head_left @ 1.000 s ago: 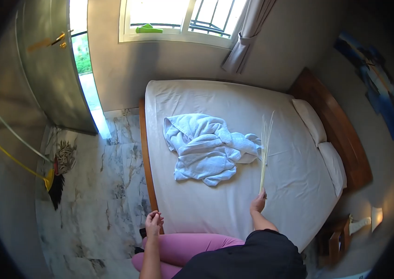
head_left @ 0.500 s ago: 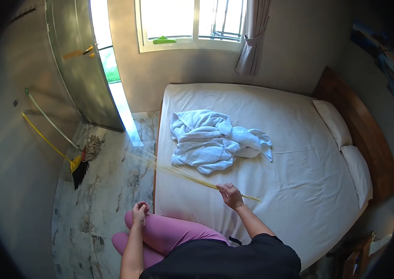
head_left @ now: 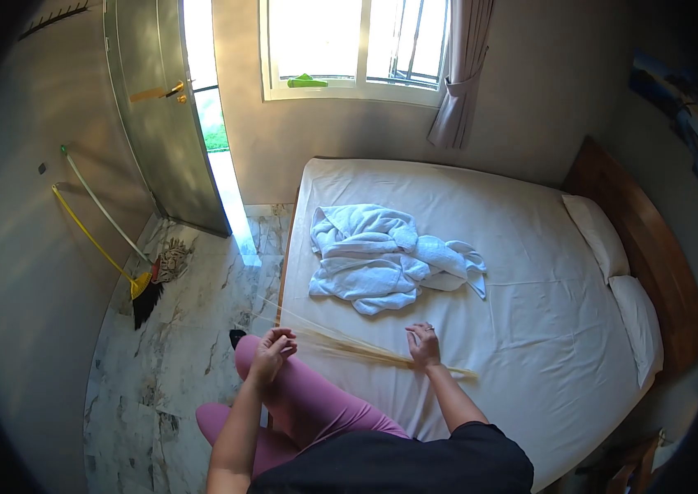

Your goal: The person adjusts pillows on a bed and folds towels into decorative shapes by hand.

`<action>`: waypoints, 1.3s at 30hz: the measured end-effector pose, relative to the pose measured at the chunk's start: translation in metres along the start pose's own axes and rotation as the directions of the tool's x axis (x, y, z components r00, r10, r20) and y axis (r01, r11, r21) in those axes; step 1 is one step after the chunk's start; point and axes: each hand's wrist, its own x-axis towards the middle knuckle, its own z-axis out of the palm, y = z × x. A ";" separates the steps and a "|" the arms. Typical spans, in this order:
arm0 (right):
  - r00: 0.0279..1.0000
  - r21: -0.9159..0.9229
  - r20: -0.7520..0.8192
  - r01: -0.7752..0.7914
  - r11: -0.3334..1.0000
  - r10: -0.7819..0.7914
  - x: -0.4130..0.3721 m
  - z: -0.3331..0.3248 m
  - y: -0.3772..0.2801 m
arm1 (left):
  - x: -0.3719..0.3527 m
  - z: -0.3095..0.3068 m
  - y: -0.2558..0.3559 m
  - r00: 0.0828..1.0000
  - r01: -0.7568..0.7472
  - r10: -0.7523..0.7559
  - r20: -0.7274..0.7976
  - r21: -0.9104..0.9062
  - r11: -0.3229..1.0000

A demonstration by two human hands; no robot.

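Observation:
A bundle of thin yellowish sticks [head_left: 365,350], like a stick broom without a handle, lies across the near edge of the bed. Its narrow end points right, and its loose ends fan out left, past the bed's edge. My right hand [head_left: 423,344] is over the bundle, fingers loosely bent and off the sticks. Above my knee is my left hand [head_left: 273,354], its fingers curled together close to the fanned ends. Whether anything thin is pinched there cannot be made out. A crumpled white towel [head_left: 369,259] rests on the bed beyond both hands.
The bed [head_left: 530,329] has a white sheet, two pillows [head_left: 597,235] and a wooden headboard [head_left: 645,247]. A yellow-handled broom [head_left: 145,296] and a mop [head_left: 171,262] lean on the left wall by a partly opened door [head_left: 164,123]. Marble-patterned floor [head_left: 151,387] lies left of the bed.
My right hand has let go of the stick bundle, which now lies lower on the bed. My left hand has moved right, toward the fanned ends. The whole view has shifted slightly.

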 end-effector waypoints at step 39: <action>0.884 0.280 -0.279 -0.298 0.913 0.374 0.337 0.259 0.043 | 0.094 -0.132 -0.082 0.941 0.084 -0.290 -0.176 -0.707 0.702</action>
